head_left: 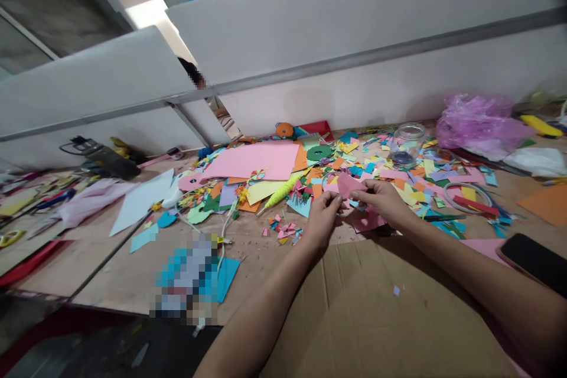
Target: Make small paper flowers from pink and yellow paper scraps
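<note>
A small piece of pink paper (348, 184) is held up between my two hands over the far edge of the cardboard. My left hand (324, 211) pinches its left side with thumb and fingers. On its right side, my right hand (381, 199) grips the paper the same way. Just beneath my right hand lies a darker pink paper piece (370, 223), partly covered by the hand. Colourful paper scraps surround both hands, and a bright yellow-green tool or pen-like object (283, 190) lies left of them.
A large cardboard sheet (381, 307) lies under my forearms. Behind the hands are a glass jar (406, 144) and a big pink sheet (257, 159). A dark phone (534, 260) rests at right, a purple plastic bag (481, 121) farther back. A dark bottle (106, 156) lies at left.
</note>
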Available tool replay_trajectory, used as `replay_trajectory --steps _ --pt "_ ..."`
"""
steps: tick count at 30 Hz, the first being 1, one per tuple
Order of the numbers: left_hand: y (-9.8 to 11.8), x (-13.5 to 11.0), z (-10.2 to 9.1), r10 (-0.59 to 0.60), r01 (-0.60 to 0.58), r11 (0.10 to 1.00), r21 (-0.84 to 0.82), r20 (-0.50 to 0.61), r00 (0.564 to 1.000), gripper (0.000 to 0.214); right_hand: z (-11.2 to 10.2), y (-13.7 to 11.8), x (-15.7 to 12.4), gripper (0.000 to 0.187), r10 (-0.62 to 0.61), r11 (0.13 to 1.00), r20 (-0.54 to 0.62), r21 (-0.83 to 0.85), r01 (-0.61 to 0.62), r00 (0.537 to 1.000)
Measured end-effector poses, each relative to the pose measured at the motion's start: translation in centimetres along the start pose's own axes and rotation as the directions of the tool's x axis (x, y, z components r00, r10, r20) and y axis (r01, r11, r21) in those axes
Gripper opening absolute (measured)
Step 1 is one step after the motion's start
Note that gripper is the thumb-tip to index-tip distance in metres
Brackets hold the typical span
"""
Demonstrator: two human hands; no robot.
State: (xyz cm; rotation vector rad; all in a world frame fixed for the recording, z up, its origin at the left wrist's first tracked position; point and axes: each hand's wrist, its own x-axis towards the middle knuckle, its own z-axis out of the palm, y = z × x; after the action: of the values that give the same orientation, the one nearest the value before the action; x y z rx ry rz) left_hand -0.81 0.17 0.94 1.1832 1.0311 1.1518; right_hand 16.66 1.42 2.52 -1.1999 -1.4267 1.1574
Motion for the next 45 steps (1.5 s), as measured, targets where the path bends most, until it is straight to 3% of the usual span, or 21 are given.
replay_trajectory --steps 8,11,14,18,21,24,27,30,35,42,45 --pt "0.2 -0.2 0.5 0.025 -0.025 0.999 -0.037 -0.001 1.0 0.031 0.3 -0.1 -0.2 0.038 0.013 0.998 -0.052 -0.055 -0.016 0.999" --pt "0.3 -0.2 0.5 0.034 -0.034 0.999 -0.026 -0.02 0.999 0.033 0.4 -0.3 -0.4 0.035 0.034 0.999 -0.028 -0.034 -0.035 0.999" --pt "0.2 0.0 0.3 0.018 -0.018 1.0 -0.005 -0.024 1.0 0.032 0.3 -0.6 -0.3 0.031 -0.03 0.999 0.014 -0.031 0.03 0.999" --pt "-0.3 0.2 -0.1 0.021 -0.024 0.989 0.148 0.02 1.0 0.024 -0.1 -1.1 -0.3 0.035 -0.186 0.981 -0.035 -0.054 0.184 0.982" --pt "-0.7 0.3 -0.5 0.046 -0.065 0.942 0.329 0.064 0.997 0.017 -0.3 -1.3 -0.3 0.024 -0.27 0.958 -0.046 -0.115 0.264 0.962" --pt "-0.7 0.2 -0.9 0.092 -0.141 0.87 0.472 0.126 0.988 0.014 -0.4 -1.5 -0.4 0.017 -0.342 0.924 -0.001 -0.181 0.336 0.94" --pt "-0.5 0.1 -1.0 0.095 -0.166 0.83 0.532 0.159 0.983 0.011 -0.6 -1.7 -0.3 0.023 -0.319 0.927 0.094 -0.175 0.331 0.943" --pt "-0.2 0.1 -0.8 0.059 -0.122 0.894 0.432 0.157 0.986 0.011 -0.8 -1.7 -0.1 0.022 -0.258 0.943 0.141 -0.176 0.281 0.956" --pt "0.7 0.1 -0.1 -0.009 0.005 0.998 0.066 0.062 0.998 0.025 -1.1 -1.5 0.3 0.014 -0.169 0.977 0.08 -0.116 0.177 0.982" --pt "1.1 0.2 -0.1 -0.048 0.05 0.998 -0.028 0.059 0.997 0.034 -0.8 -1.8 -0.2 0.016 -0.182 0.956 0.102 -0.215 0.2 0.978" --pt "0.9 0.3 -0.1 -0.075 0.079 0.995 -0.064 0.063 0.995 0.037 -0.9 -1.8 -0.1 0.014 -0.162 0.97 0.087 -0.171 0.175 0.983"
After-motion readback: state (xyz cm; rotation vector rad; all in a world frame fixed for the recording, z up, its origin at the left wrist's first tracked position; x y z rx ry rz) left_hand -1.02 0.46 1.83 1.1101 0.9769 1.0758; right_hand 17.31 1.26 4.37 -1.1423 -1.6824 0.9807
